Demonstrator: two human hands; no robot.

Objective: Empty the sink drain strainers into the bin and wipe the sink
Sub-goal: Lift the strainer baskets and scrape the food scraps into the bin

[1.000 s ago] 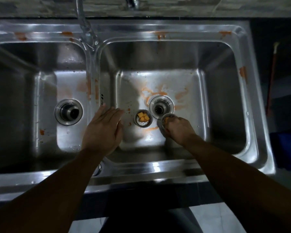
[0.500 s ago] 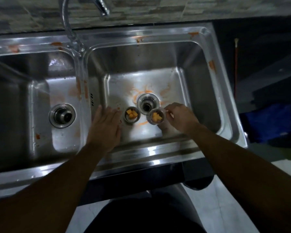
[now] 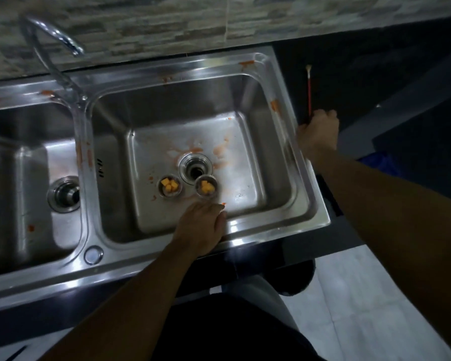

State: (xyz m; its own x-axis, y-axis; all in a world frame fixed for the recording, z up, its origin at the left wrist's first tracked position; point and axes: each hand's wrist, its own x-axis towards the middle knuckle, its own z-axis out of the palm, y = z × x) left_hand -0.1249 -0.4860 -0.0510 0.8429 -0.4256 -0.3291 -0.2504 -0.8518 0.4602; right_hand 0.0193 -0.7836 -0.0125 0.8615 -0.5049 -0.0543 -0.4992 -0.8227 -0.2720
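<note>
A: Nearest to you, your left hand (image 3: pixel 202 229) lies palm down over the front wall of the right basin (image 3: pixel 248 142), fingers (image 3: pixel 214 208) flat and close together, holding nothing. Their tips stop just short of the nearer strainer.

B: And the strainers themselves?

A: Both stand upright on the floor of that basin. The right strainer (image 3: pixel 206 188) sits just ahead of your left fingertips, its far edge overlapping the rim of the open drain (image 3: pixel 195 169). The left strainer (image 3: pixel 170 188) stands just beside it, a small gap between them. Each holds yellow-orange cubes of food.

B: What about the sink?

A: Orange smears (image 3: pixel 220 149) ring the drain and streak the divider and the rim. The left basin (image 3: pixel 31 162) has its own drain (image 3: pixel 63 194), with no strainer basket in it that you can see.

B: And your right hand?

A: Your right hand (image 3: pixel 319 132) is outside the sink, past its right rim, over the dark bench (image 3: pixel 349 74). Its fingers are curled into a fist at the lower end of a thin red stick (image 3: pixel 309 92) with a pale tip; whether they actually grip it, you cannot tell. Farthest off, the tap (image 3: pixel 50 45) arches in front of the stone-patterned wall (image 3: pixel 167 24).
</note>
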